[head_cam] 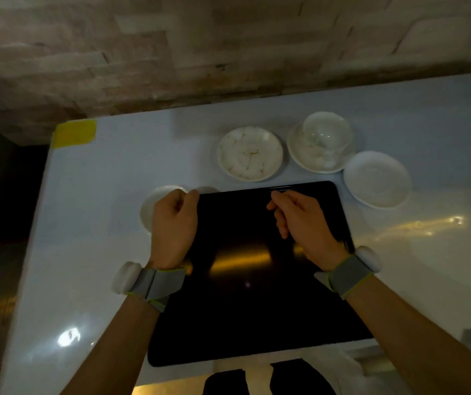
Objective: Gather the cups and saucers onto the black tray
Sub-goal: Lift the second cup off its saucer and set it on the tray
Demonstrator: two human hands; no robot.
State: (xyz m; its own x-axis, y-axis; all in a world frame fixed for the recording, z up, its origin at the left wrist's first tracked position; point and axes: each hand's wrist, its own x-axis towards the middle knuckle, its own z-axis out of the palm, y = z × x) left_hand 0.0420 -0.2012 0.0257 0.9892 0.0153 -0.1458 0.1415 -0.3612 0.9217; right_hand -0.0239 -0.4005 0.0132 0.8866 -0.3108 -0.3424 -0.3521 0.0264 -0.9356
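Observation:
A black tray (257, 295) lies on the white table in front of me. My left hand (174, 223) hovers at the tray's far left corner with its fingers curled under. It covers part of a white saucer (148, 212), and what it holds is hidden. A small white rim (207, 190) shows just past its thumb. My right hand (300, 220) is over the tray's far half, fingers loosely curled on nothing. Beyond the tray stand a patterned saucer (250, 158), a white cup (327, 132) on its saucer (308, 159), and a bare saucer (376, 179) at the right.
The table's far edge meets a brick wall (228, 52). Yellow tape (74, 134) marks the far left corner. The left table edge drops to a dark floor. Both my wrists wear grey bands with white pucks.

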